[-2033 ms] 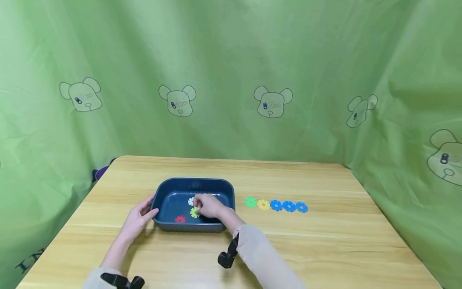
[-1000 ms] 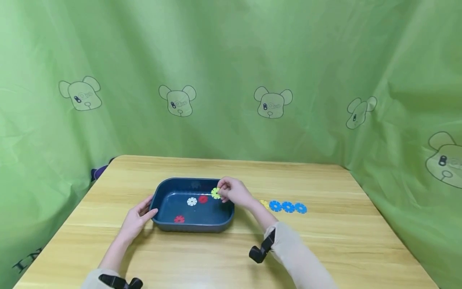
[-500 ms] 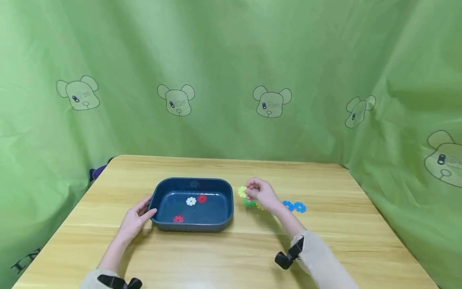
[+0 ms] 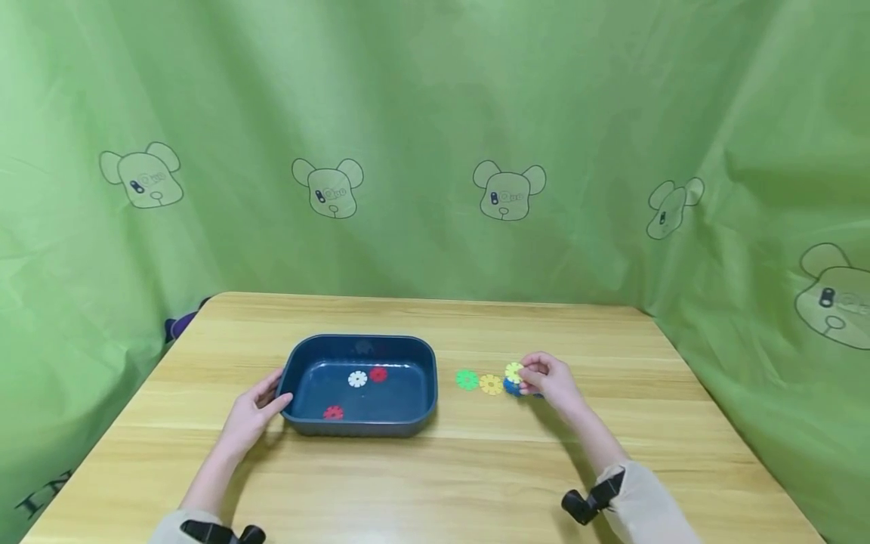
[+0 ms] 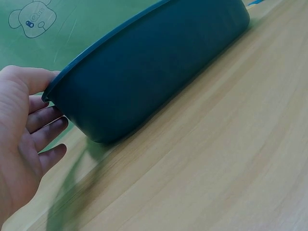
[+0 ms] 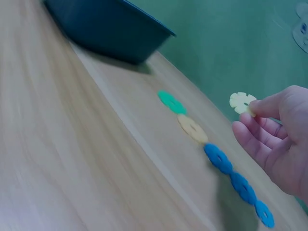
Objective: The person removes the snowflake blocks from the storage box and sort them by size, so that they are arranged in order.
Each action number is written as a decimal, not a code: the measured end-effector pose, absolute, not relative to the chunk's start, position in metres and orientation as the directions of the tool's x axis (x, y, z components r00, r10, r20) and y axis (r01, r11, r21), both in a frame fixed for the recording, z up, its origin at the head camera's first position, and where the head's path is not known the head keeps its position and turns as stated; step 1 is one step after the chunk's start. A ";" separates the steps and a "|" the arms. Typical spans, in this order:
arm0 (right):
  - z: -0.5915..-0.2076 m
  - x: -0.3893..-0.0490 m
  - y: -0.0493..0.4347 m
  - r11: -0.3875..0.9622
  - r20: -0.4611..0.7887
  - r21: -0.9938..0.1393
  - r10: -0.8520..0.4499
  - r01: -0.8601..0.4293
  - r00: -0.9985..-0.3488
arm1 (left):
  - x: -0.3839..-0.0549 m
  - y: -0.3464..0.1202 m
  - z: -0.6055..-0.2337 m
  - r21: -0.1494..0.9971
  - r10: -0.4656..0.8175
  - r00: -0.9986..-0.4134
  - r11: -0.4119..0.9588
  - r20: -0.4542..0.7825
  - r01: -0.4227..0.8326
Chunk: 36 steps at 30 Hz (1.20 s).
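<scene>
Lime disc (image 6: 238,101) is edge-pinched in right fingers (image 6: 259,136); left fingers (image 5: 52,133) clamp the tray (image 4: 359,428) at left, apparently steadying it.

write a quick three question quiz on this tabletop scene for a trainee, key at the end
1. How many pieces lie inside the dark blue rectangular plastic-looking basin?
2. True or false: the right hand has a pale yellow notched round disc in its grip.
3. Which piece lying on the light brown wood-grain table is nearest the basin?

Key:
1. Three: one white notched round disc and two red notched round discs.
2. True.
3. The green notched round disc.
</scene>
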State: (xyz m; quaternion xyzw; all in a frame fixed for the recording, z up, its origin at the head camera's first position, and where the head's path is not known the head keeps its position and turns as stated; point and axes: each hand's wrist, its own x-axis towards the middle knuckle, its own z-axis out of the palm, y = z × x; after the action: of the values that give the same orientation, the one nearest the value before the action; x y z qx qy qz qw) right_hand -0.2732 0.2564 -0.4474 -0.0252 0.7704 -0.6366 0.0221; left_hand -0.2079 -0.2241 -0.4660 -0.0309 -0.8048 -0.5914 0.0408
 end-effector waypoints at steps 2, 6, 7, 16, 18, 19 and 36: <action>-0.450 -0.272 0.265 0.190 -0.017 -0.982 -0.043 0.008 -0.999 | -0.208 -0.224 -0.466 0.950 0.000 -0.995 0.296 0.104 0.099; -0.454 -0.269 0.284 0.219 -0.037 -0.975 -0.002 0.036 -0.999 | -0.208 -0.224 -0.467 0.950 -0.004 -0.994 0.294 0.108 0.102; -0.455 -0.268 0.288 0.231 -0.043 -0.972 0.010 0.044 -0.999 | -0.208 -0.224 -0.467 0.950 -0.006 -0.994 0.295 0.107 0.101; -0.460 -0.260 0.332 0.372 -0.046 -0.924 0.124 0.089 -0.991 | -0.208 -0.223 -0.469 0.952 -0.014 -0.995 0.291 0.103 0.094; -0.461 -0.260 0.341 0.415 -0.038 -0.904 0.152 0.099 -0.988 | -0.208 -0.223 -0.468 0.953 -0.014 -0.994 0.285 0.106 0.097; -0.461 -0.259 0.345 0.437 -0.034 -0.894 0.167 0.105 -0.985 | -0.208 -0.223 -0.468 0.954 -0.013 -0.994 0.284 0.107 0.099; -0.472 -0.264 0.368 0.684 0.019 -0.712 0.243 0.157 -0.970 | -0.208 -0.224 -0.466 0.955 -0.008 -0.995 0.282 0.101 0.095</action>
State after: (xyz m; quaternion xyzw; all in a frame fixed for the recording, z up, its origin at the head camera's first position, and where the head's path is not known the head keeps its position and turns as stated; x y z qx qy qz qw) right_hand -0.2636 0.3676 -0.4719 0.1094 0.9158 -0.3822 -0.0562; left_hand -0.2078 -0.2236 -0.4663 -0.0273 -0.7994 -0.5986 0.0428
